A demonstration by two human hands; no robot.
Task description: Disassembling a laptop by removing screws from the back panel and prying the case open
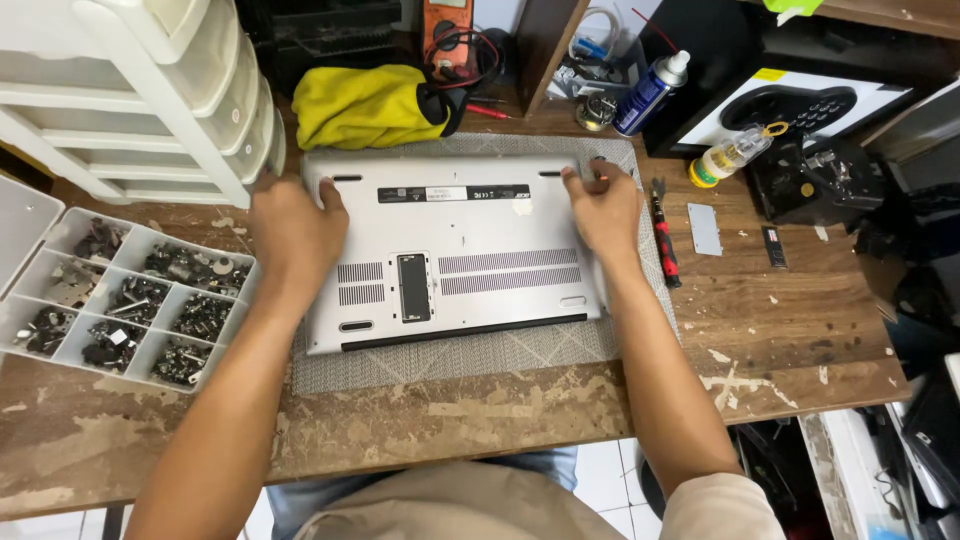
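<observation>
Two bare forearms reach out from the camera. The left hand (pixel 292 232) lies flat, fingers spread, on the far left corner of the silver laptop turned underside-up (pixel 450 250); the right hand (pixel 603 208) curls over its far right corner, steadying it. The laptop lies on a grey woven mat (pixel 450 365) that cushions it on the worn wooden tabletop (pixel 780 320), a red-handled screwdriver (pixel 664 240) just right and a clear compartmented screw box (pixel 130 300) left.

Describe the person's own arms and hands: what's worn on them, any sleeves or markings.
Both hands, left and right, are bare: no gloves, rings, watch or wristbands show. The forearms are bare too, with no visible markings. A light beige short sleeve covers the right upper arm at the bottom edge of the view; the left sleeve is out of frame.
</observation>
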